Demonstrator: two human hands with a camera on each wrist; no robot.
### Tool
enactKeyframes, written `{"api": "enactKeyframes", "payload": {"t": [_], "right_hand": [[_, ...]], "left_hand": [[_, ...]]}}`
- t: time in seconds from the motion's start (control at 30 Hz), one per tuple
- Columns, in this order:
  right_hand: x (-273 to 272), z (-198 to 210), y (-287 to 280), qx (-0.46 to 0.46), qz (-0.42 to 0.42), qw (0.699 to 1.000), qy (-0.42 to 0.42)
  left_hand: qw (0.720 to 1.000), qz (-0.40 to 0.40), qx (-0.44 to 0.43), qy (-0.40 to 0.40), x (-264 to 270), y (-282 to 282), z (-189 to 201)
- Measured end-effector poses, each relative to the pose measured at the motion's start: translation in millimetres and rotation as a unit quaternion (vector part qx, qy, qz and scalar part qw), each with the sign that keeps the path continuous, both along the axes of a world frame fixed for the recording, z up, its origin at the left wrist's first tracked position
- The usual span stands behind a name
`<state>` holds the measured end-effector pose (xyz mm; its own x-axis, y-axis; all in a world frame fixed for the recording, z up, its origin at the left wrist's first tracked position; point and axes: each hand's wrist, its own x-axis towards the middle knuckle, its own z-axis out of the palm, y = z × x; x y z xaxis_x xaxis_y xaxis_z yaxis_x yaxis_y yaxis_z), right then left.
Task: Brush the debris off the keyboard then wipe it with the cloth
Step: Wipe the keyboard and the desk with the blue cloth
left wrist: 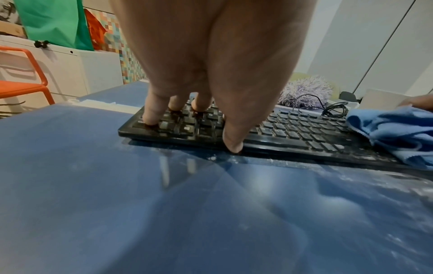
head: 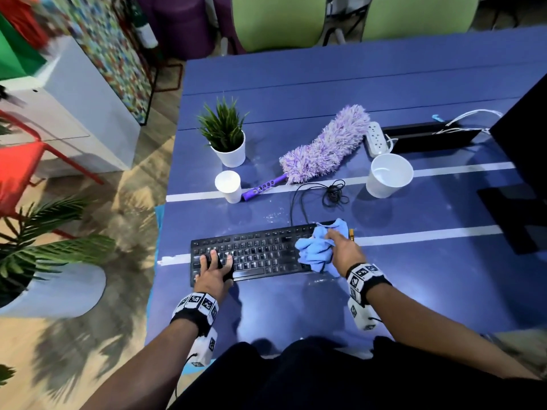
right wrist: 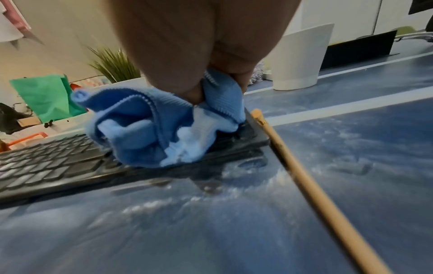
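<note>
A black keyboard lies on the blue table, near its front. My left hand presses straight fingers on the keys at the left end, thumb against the front edge. My right hand grips a crumpled light-blue cloth on the keyboard's right end. In the right wrist view the cloth bunches under the right hand on the keyboard. A wooden-handled brush lies on the table just right of the keyboard.
Behind the keyboard are its coiled cable, a purple duster, two white cups, a potted plant and a power strip. A monitor base stands at the right. White dust lies by the keyboard's front edge.
</note>
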<state>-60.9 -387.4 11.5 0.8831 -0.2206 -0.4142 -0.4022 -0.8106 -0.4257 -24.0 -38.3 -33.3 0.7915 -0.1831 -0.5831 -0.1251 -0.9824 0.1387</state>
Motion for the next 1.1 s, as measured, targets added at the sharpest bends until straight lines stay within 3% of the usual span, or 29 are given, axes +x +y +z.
{"api": "enactKeyframes", "payload": {"t": [0.2,0.37,0.6,0.8,0.93,1.1], "right_hand": [[-47,-4,11,-0.021,0.001,1.000,0.018],[3,4,-12,-0.039,-0.037,0.999,-0.007],[47,15,-25,-0.044,-0.020,0.999,-0.001],[-6,5,-16,-0.032,-0.037,0.999,0.014],[-44,1,-11,-0.060,-0.001,0.995,0.074],[-42,3,26,-0.057,0.037,0.995,0.079]], "left_hand": [[1.000,0.016,-0.023,-0.007,-4,1,1],[0.999,0.013,-0.034,-0.003,-6,4,1],[1.000,0.015,-0.022,-0.010,-5,2,2],[1.000,0.020,-0.013,-0.013,-7,-1,4],[1.000,0.017,-0.006,-0.014,-8,-2,5],[1.000,0.015,-0.014,-0.015,-8,1,2]]}}
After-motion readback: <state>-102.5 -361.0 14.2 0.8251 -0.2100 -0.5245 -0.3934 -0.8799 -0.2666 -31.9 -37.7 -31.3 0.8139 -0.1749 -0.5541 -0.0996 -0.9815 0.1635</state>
